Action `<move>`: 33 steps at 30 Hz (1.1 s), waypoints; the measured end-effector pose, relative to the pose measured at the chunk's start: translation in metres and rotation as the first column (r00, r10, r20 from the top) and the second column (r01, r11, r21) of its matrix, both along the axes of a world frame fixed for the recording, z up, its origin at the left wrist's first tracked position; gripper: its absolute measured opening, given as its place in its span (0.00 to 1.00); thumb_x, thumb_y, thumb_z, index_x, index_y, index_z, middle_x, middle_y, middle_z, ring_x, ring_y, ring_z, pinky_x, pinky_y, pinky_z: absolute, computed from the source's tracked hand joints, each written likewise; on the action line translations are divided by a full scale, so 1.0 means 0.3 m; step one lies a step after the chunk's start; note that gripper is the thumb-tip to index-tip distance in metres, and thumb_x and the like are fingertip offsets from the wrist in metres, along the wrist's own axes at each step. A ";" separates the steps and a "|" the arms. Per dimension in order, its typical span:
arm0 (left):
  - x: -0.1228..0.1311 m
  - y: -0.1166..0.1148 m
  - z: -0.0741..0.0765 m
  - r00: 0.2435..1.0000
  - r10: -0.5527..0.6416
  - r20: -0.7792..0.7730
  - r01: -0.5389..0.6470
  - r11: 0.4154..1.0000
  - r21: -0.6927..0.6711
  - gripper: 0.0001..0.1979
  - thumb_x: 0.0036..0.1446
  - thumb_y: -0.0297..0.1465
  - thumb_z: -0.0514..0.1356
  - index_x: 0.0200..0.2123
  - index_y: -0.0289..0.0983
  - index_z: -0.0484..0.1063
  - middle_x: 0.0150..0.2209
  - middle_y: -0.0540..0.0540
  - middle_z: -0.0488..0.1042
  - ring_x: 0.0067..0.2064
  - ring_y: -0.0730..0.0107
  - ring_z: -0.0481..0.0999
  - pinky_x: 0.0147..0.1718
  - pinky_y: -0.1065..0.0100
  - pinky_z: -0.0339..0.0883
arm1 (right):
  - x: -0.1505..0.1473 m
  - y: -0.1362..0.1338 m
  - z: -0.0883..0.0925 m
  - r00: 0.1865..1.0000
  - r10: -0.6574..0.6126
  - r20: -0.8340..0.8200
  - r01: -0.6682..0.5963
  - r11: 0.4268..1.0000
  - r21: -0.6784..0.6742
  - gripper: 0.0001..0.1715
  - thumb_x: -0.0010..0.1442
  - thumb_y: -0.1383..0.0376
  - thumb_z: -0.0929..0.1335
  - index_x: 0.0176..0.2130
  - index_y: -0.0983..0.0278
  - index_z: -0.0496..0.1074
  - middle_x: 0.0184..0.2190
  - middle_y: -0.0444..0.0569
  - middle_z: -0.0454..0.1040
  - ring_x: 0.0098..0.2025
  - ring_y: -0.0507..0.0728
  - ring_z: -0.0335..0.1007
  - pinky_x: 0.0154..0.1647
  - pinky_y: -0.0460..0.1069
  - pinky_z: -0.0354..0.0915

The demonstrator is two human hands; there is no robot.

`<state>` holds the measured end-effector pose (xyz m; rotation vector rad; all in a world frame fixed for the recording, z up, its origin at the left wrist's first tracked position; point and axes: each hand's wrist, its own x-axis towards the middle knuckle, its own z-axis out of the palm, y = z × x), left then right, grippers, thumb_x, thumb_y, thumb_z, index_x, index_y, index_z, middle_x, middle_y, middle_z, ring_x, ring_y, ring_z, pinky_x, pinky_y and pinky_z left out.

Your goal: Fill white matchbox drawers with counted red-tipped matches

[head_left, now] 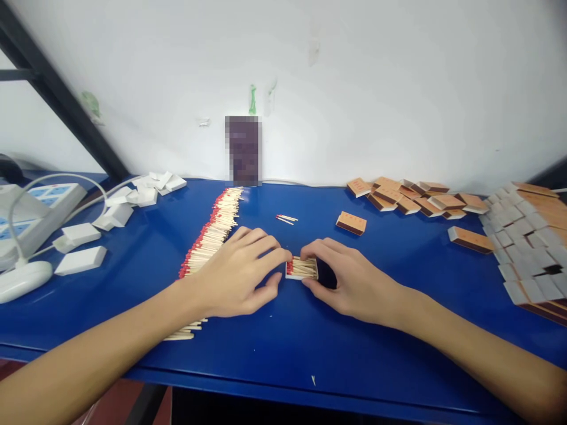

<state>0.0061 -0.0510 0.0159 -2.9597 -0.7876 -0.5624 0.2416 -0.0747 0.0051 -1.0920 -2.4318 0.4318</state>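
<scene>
A small white matchbox tray (302, 276) filled with red-tipped matches (303, 267) sits on the blue table in front of me. My right hand (349, 274) grips the tray's right end between thumb and fingers. At the tray's left end is my left hand (248, 271), its index fingertip at the red match heads and its thumb apart from the fingers. Partly hidden behind that hand and forearm runs a long row of loose matches (215, 227), red heads toward the left. A few stray matches (287, 219) lie beyond the tray.
One orange matchbox (351, 223) lies behind my right hand, with a heap of matchboxes (401, 196) farther back. Stacked matchboxes (531, 236) stand at the right. White trays (82, 260) lie scattered at the left, near a power strip (53, 206). A white wall (376, 88) closes the back.
</scene>
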 end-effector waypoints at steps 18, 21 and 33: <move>-0.011 0.017 -0.031 0.987 -0.139 -0.077 0.144 0.987 0.066 0.13 0.66 0.30 0.55 0.52 0.40 0.72 0.48 0.44 0.76 0.51 0.60 0.72 0.50 0.58 0.60 | -0.002 0.005 -0.028 0.989 0.054 -0.135 -0.057 0.998 -0.017 0.03 0.63 0.65 0.69 0.38 0.61 0.74 0.43 0.50 0.77 0.44 0.56 0.74 0.46 0.52 0.71; -0.009 0.020 -0.035 0.989 -0.131 -0.065 0.135 0.989 0.059 0.12 0.67 0.31 0.54 0.49 0.39 0.73 0.48 0.45 0.77 0.51 0.61 0.72 0.51 0.59 0.60 | -0.007 0.006 -0.020 0.987 -0.003 -0.159 -0.008 0.998 -0.069 0.05 0.65 0.65 0.67 0.38 0.61 0.74 0.42 0.48 0.78 0.42 0.54 0.74 0.43 0.50 0.70; -0.004 0.018 -0.035 0.993 -0.119 -0.019 0.120 0.992 0.049 0.12 0.67 0.31 0.54 0.49 0.37 0.74 0.47 0.45 0.80 0.51 0.63 0.75 0.51 0.59 0.59 | -0.035 -0.004 -0.018 0.978 -0.100 -0.182 0.093 0.995 -0.049 0.07 0.61 0.69 0.66 0.33 0.61 0.74 0.36 0.46 0.79 0.37 0.54 0.75 0.40 0.50 0.69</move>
